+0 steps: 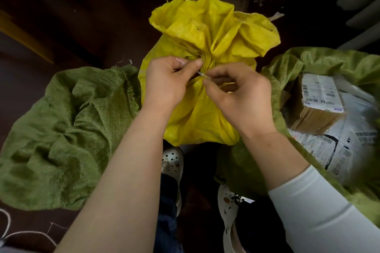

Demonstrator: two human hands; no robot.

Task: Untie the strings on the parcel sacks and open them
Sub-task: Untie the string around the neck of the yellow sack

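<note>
A yellow woven sack (207, 33) stands on the dark floor in front of me, its neck gathered tight by a thin white string (202, 74). My left hand (164, 84) pinches the string at the neck between thumb and fingers. Just to the right of the knot, my right hand (240, 96) pinches the string's other end. To the left, a green sack (61, 129) lies crumpled. On the right a second green sack (320, 61) stands open, with a cardboard parcel (316, 107) and white mailers (345, 150) showing inside.
My feet in white perforated clogs (172, 162) stand just behind the yellow sack. A white cord (24, 232) lies on the floor at lower left. Dark wooden furniture runs along the back and left; a radiator (362, 6) is at upper right.
</note>
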